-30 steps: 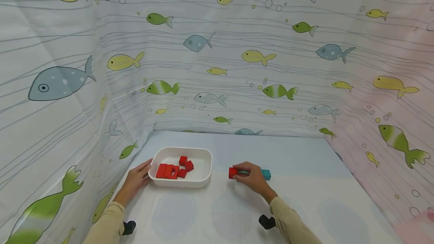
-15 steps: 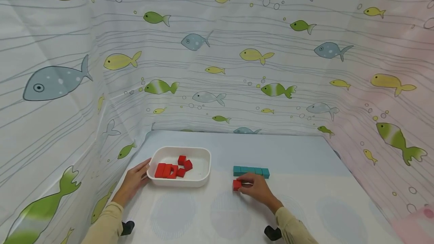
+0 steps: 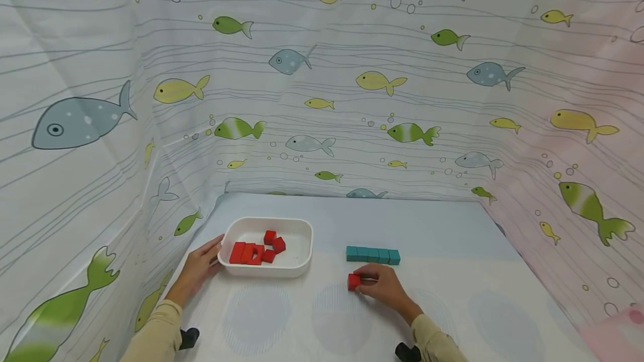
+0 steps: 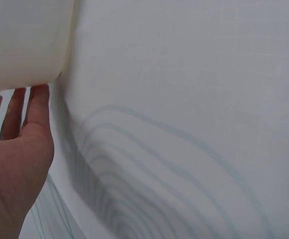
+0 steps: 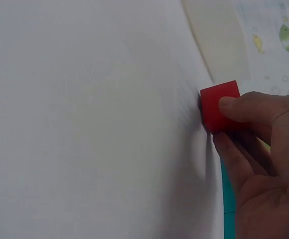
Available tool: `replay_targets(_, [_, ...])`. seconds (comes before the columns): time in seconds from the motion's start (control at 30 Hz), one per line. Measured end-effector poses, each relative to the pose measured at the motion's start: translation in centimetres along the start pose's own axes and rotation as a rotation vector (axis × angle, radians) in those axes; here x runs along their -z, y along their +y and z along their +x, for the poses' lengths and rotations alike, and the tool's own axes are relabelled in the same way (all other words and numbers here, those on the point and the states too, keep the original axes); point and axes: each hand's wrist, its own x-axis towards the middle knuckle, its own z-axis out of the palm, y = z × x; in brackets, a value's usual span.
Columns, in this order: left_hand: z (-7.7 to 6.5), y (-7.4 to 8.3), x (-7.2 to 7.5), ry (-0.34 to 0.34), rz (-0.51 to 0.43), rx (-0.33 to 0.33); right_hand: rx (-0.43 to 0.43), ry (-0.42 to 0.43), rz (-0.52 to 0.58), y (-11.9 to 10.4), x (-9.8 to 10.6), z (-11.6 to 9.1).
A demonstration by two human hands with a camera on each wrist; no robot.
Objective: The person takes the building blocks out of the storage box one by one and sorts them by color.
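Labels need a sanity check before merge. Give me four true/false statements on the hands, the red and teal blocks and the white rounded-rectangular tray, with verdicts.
1. The right hand holds a small red cube. True.
2. The left hand also holds a cube. False: it touches the white rounded-rectangular tray.
3. The straight row of teal cubes lies inside the tray. False: it lies on the pale table.
4. All blocks inside the tray are red. True.

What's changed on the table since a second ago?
The right hand has brought the small red cube nearer the person and slightly rightward, uncovering the row of teal cubes; it is still pinching it. Unchanged: the left hand against the white rounded tray, red blocks inside.
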Motion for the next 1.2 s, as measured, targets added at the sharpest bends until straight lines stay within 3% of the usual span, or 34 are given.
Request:
replay_targets(0.63, [0.2, -0.3, -0.2, 0.008, 0.020, 0.010, -0.020, -0.001, 0.057, 0.8, -0.3, -0.9])
replay_targets(0.87, [-0.3, 0.0, -0.1, -0.021, -0.011, -0.046, -0.043, -0.004, -0.007, 0.0, -0.3, -1.0])
replay_targets(1.07, [-0.3, 0.0, 0.0, -0.035, -0.009, -0.064, 0.001, 0.044, -0.074, -0.9, 0.2, 0.0])
replay_targets(1.2, [-0.2, -0.2, 0.1, -0.031, -0.007, -0.055, 0.020, 0.056, -0.088, -2.9, 0.2, 1.8])
